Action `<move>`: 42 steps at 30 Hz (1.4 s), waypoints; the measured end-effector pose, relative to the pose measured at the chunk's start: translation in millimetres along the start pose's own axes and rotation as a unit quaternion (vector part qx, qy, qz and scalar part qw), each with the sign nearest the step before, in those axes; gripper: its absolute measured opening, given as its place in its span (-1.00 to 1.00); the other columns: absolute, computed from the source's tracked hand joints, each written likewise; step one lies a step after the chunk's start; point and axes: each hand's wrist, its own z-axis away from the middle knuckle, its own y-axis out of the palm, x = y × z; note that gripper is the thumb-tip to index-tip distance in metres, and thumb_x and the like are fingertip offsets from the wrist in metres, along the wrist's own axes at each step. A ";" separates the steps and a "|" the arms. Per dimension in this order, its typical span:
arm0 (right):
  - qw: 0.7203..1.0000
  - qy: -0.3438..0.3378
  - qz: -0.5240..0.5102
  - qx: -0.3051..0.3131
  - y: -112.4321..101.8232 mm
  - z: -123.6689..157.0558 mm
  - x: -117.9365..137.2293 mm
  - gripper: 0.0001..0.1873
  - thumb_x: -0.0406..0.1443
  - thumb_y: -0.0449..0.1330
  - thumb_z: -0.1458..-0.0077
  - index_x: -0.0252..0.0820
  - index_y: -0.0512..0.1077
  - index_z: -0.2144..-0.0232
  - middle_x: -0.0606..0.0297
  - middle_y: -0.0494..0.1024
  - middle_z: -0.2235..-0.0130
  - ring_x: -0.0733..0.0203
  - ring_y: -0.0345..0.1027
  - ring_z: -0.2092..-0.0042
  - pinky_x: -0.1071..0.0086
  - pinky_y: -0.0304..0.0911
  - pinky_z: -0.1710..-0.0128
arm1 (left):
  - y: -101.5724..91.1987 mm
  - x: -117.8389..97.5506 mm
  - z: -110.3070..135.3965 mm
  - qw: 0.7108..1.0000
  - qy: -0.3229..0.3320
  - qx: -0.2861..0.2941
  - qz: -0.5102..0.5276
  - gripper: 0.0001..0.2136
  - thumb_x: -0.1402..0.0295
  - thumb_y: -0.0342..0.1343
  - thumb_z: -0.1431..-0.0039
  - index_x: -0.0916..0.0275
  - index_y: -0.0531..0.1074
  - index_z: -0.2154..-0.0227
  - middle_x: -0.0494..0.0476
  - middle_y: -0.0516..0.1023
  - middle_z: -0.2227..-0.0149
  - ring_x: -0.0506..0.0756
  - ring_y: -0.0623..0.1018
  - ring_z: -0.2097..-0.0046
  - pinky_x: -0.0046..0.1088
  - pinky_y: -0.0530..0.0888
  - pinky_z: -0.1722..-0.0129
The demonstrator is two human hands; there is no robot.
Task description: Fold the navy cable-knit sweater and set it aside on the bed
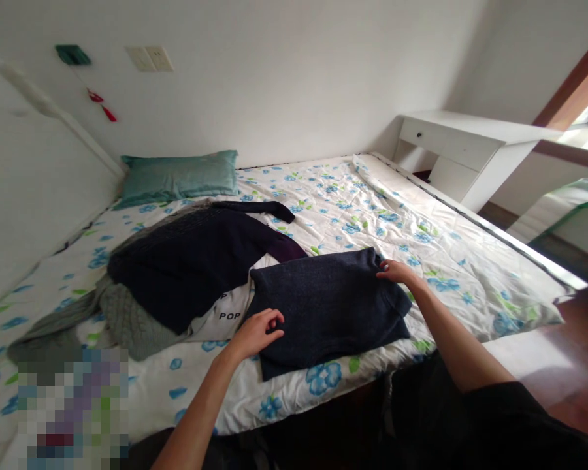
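A dark blue knit sweater (330, 310) lies folded into a rough rectangle near the front edge of the bed. At its far right corner, my right hand (396, 271) pinches the fabric between thumb and fingers. My left hand (259, 334) is over the sweater's left edge, thumb and curled fingers apart, with nothing visible between them. Left of the sweater is a loose pile: a navy garment (196, 261), a grey cable-knit sweater (137, 320) and a white garment with "POP" lettering (230, 303), partly covered by the others.
The bed's floral sheet (323, 196) is wrinkled. A green pillow (179, 177) rests against the wall at the back left. A white desk (455, 147) stands beyond the bed's right side. A blurred, pixelated patch covers the lower left corner.
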 end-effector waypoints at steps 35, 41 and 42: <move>0.892 -0.315 0.075 0.315 88.7 142.1 78.1 -0.56 -0.12 0.55 -0.14 -0.07 0.77 -0.06 0.24 0.80 0.02 0.03 0.70 0.00 0.38 0.45 -0.02 | -31.5 58.6 -59.2 0.953 -0.214 -0.213 -0.012 -0.61 0.12 0.18 -0.40 0.20 0.69 -0.11 0.32 0.78 -0.12 0.32 0.73 -0.10 -0.26 0.54 -0.14; 0.905 -0.291 0.084 0.298 87.1 145.1 94.2 -0.74 -0.20 0.47 -0.18 -0.01 0.80 0.07 0.31 0.82 0.10 0.07 0.72 0.06 0.41 0.43 0.08 | -25.5 81.6 -103.9 0.950 -0.251 -0.179 0.047 -0.63 0.02 0.20 -0.38 0.21 0.73 0.12 0.35 0.80 -0.06 0.38 0.73 -0.13 -0.29 0.55 -0.05; 0.907 -0.288 0.085 0.297 86.6 145.0 96.3 -0.76 -0.20 0.46 -0.18 -0.01 0.80 0.09 0.31 0.82 0.10 0.08 0.72 0.07 0.42 0.42 0.11 | -23.3 83.6 -109.2 0.946 -0.255 -0.189 0.061 -0.63 0.01 0.21 -0.36 0.21 0.72 0.15 0.35 0.80 -0.03 0.37 0.74 -0.11 -0.30 0.55 -0.03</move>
